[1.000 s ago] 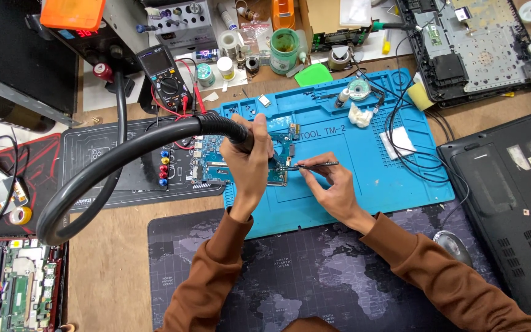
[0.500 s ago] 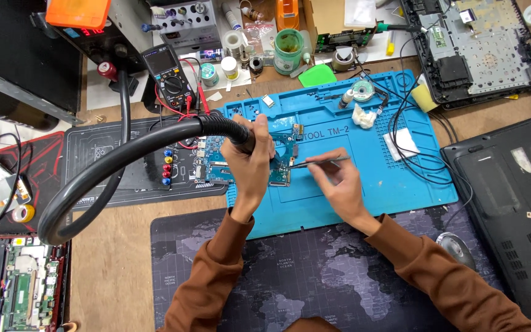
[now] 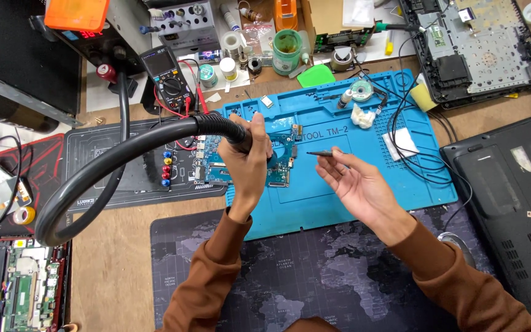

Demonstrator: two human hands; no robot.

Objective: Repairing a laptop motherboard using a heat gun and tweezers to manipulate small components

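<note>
blue mat (image 3: 364,203) | left hand (image 3: 248,161) gripping hose handle (image 3: 241,132) | right hand (image 3: 354,181) pinching tweezers (image 3: 326,154)

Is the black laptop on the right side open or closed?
Closed. The black laptop lies flat with its underside up, showing vents and labels; no screen or keyboard shows.

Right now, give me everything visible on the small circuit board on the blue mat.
The circuit board is a small teal-green board with an irregular outline, tiny components and metal connectors along its edges. It lies flat on the left part of the blue mat. The left hand, gripping a black hot-air handle with a ribbed hose, covers its middle. The right hand holds tweezers just right of it, tips clear of the board.
</note>
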